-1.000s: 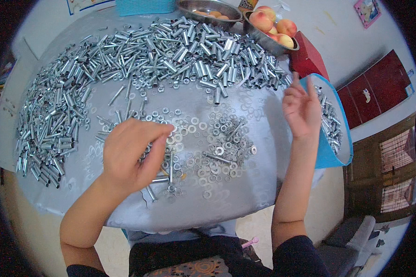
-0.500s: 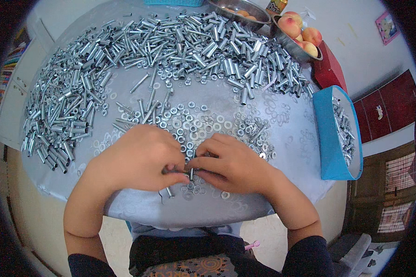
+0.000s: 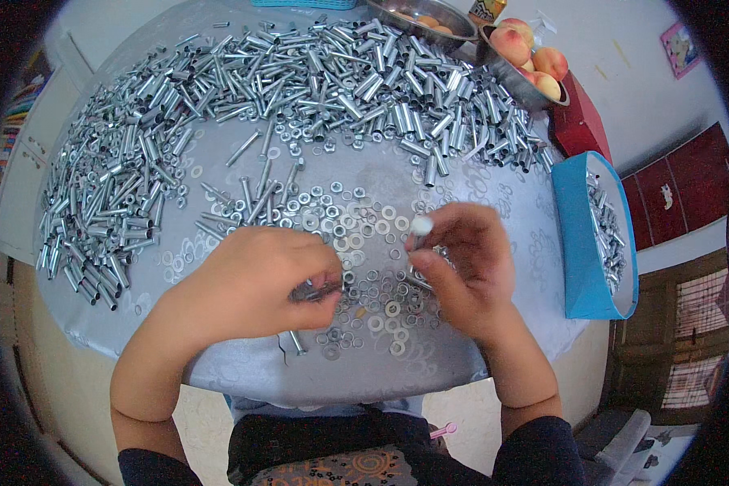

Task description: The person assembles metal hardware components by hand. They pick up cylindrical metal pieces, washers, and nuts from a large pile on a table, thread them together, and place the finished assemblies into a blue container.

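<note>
Since half a second ago the hands have parted: the right hand (image 3: 466,263) now pinches a small metal piece (image 3: 421,225) above the washers (image 3: 373,243), lifted off the worktop (image 3: 494,202). The left hand (image 3: 259,279) is closed on several bolts (image 3: 316,289). One blue tray (image 3: 595,235) and two fruit bowls (image 3: 526,77) stand by, the loose hardware too many to count.

Two bare hands, left hand (image 3: 255,271) and right hand (image 3: 466,259), no gloves, rings or watch visible. Forearms bare up to the elbows. Dark sleeves (image 3: 539,454) pushed up, bunched at the lower frame edge. Dark top with a patterned orange-and-pale print (image 3: 332,470) at the chest. Small pink item near the waist, unclear what.
</note>
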{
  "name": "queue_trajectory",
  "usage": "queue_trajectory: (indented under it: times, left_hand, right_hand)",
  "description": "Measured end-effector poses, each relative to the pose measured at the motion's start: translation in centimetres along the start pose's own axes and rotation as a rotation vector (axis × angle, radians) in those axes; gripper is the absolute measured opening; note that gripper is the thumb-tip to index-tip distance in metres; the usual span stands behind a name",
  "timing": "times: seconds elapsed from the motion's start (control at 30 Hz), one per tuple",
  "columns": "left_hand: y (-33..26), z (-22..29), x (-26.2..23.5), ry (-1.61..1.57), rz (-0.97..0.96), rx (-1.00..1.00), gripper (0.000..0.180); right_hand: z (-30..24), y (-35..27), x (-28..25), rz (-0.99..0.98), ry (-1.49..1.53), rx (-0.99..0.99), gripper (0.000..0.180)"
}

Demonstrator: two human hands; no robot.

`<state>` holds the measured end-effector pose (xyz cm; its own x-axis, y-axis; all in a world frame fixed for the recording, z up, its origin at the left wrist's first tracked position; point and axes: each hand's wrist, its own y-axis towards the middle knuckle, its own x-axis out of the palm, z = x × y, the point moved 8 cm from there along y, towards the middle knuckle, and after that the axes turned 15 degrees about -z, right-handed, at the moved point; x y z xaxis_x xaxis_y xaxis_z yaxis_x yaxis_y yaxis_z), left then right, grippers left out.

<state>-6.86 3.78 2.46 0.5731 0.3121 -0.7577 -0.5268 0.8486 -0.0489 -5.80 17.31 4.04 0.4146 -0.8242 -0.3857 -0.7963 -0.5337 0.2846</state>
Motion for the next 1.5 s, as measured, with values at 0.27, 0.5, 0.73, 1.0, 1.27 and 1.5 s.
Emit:
queue_trajectory:
  times: [0.27,0.5,0.73,1.0,1.27,1.5]
  left_hand:
    - [0.1,-1.9,-0.8,-0.309,0.117,-0.229,0.014]
    - [0.0,2.4,0.2,0.071,0.004,0.181,0.019]
    - [-0.4,1.9,3.2,0.182,-0.335,0.040,0.031]
    - [-0.8,1.3,2.5,0.247,-0.368,-0.172,0.034]
    - [-1.4,0.8,2.2,0.159,-0.332,-0.339,0.030]
    - [-1.3,-0.6,2.1,-0.343,-0.184,-0.250,0.027]
  right_hand:
    - [0.1,0.2,0.1,0.043,0.172,-0.038,0.039]
    - [1.7,0.1,-1.0,0.162,0.142,0.073,0.029]
    - [1.5,0.1,-0.8,0.124,0.097,0.043,0.028]
    - [1.3,0.1,-0.7,0.127,0.053,0.030,0.027]
    - [1.5,0.1,-0.4,0.098,-0.056,0.001,0.028]
    - [0.3,-0.3,-0.1,0.140,0.028,-0.067,0.022]
